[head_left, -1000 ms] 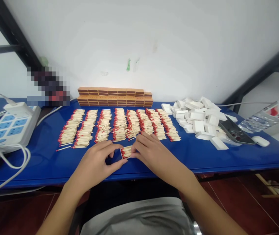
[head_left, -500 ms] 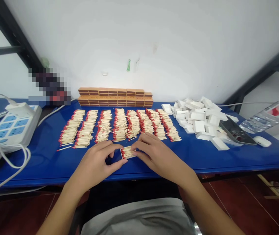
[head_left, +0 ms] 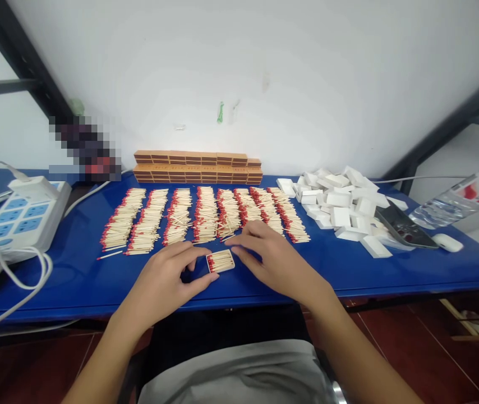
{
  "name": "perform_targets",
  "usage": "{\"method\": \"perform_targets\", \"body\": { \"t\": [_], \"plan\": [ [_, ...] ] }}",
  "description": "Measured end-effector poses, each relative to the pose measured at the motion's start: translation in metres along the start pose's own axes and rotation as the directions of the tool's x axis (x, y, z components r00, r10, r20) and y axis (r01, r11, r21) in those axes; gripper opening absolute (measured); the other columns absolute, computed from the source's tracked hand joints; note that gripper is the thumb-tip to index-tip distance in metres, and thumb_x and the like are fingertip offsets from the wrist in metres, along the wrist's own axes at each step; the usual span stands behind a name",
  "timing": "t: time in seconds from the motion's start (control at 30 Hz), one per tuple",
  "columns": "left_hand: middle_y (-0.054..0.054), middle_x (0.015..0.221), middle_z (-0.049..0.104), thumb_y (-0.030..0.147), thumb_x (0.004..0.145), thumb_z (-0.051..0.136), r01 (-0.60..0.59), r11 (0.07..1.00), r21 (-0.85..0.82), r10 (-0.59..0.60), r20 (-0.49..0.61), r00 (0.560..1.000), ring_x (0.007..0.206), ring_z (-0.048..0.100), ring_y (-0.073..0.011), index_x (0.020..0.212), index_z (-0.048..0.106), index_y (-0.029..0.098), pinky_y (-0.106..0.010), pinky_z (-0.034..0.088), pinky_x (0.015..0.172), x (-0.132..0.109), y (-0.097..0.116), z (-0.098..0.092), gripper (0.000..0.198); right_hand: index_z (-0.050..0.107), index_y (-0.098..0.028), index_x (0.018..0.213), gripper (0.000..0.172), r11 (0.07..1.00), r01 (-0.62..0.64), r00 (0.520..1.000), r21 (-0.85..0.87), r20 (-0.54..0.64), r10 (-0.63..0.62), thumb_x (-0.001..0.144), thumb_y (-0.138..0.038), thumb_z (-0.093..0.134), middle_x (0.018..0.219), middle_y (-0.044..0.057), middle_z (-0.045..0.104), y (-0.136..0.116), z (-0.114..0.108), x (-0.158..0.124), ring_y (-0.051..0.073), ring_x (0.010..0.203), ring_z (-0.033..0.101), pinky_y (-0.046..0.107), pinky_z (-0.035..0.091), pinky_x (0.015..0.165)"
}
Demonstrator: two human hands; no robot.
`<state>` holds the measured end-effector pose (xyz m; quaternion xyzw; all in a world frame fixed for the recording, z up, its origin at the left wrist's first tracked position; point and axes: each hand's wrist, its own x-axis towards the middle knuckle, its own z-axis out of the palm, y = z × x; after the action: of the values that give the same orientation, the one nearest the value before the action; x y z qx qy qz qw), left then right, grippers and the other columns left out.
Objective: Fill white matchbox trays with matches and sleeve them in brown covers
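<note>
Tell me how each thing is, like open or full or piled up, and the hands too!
Little tray: open on top, matches inside.
Left hand: gripping the tray's left end.
Right hand: off the tray, near its right end.
Loose matches: in eight piles.
Brown boxes: stacked.
White trays: heaped.
Bottle: top unseen; open or closed, can't tell.

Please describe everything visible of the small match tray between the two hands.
The match tray looks like white cardboard, shallow and open-topped. Matches lie lengthwise inside, red heads mostly leftward. It appears to rest, slightly angled, on the blue table. The left hand holds its left end from both sides; whether the right hand touches it is unclear.
</note>
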<state>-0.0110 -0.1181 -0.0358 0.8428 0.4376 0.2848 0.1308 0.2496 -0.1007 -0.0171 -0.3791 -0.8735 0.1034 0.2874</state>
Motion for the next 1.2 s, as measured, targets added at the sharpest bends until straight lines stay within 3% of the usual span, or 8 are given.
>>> {"method": "perform_targets", "body": {
  "t": [0.2,0.4,0.57,0.93,1.2],
  "plan": [
    [0.000,0.080,0.062,0.044,0.098,0.072,0.001,1.000,0.008,-0.001,-0.002,1.000,0.073,0.058,-0.0164,0.112,0.075,0.024,-0.030,0.047,0.071,0.000,0.001,-0.001,0.025,0.074,-0.021,0.122,0.026,0.990,-0.086,0.996,-0.110,-0.006,0.085,0.106,-0.016,0.053,0.098,0.009,0.062,0.019,0.007,0.008,0.027,0.099,0.061,0.043,0.053,0.089],
    [0.000,0.082,0.062,0.045,0.097,0.073,0.011,1.000,0.016,-0.011,0.008,1.000,0.075,0.059,-0.0167,0.115,0.074,0.024,-0.030,0.047,0.072,0.000,0.000,0.000,0.027,0.072,-0.022,0.123,0.027,0.988,-0.078,0.997,-0.133,-0.002,0.079,0.106,-0.015,0.053,0.098,0.009,0.061,0.019,0.011,0.008,0.026,0.096,0.060,0.041,0.052,0.087],
    [0.001,0.081,0.061,0.044,0.098,0.072,0.010,1.000,0.001,-0.010,0.003,1.000,0.074,0.058,-0.0166,0.114,0.074,0.024,-0.030,0.046,0.073,0.000,0.000,0.000,0.026,0.073,-0.019,0.110,0.019,0.988,-0.077,0.997,-0.131,0.007,0.078,0.106,-0.015,0.055,0.097,0.009,0.061,0.020,0.012,0.010,0.026,0.098,0.060,0.041,0.051,0.087],
    [0.001,0.082,0.060,0.045,0.098,0.072,0.011,1.000,0.002,-0.011,0.012,1.000,0.074,0.058,-0.0160,0.113,0.074,0.024,-0.030,0.045,0.073,0.000,-0.001,0.001,0.026,0.070,-0.018,0.103,0.015,0.986,-0.075,0.997,-0.150,0.022,0.079,0.107,-0.015,0.056,0.098,0.009,0.064,0.017,0.011,0.014,0.026,0.098,0.059,0.040,0.049,0.090],
    [0.002,0.082,0.060,0.044,0.098,0.073,0.010,1.000,-0.003,-0.010,0.010,1.000,0.074,0.057,-0.0152,0.113,0.074,0.024,-0.029,0.045,0.073,-0.001,0.000,-0.001,0.025,0.067,-0.016,0.097,0.011,0.958,-0.088,0.992,-0.274,0.065,0.110,0.106,-0.020,0.061,0.107,0.012,0.066,0.017,0.010,0.017,0.028,0.106,0.055,0.044,0.047,0.095]
  ]
}}
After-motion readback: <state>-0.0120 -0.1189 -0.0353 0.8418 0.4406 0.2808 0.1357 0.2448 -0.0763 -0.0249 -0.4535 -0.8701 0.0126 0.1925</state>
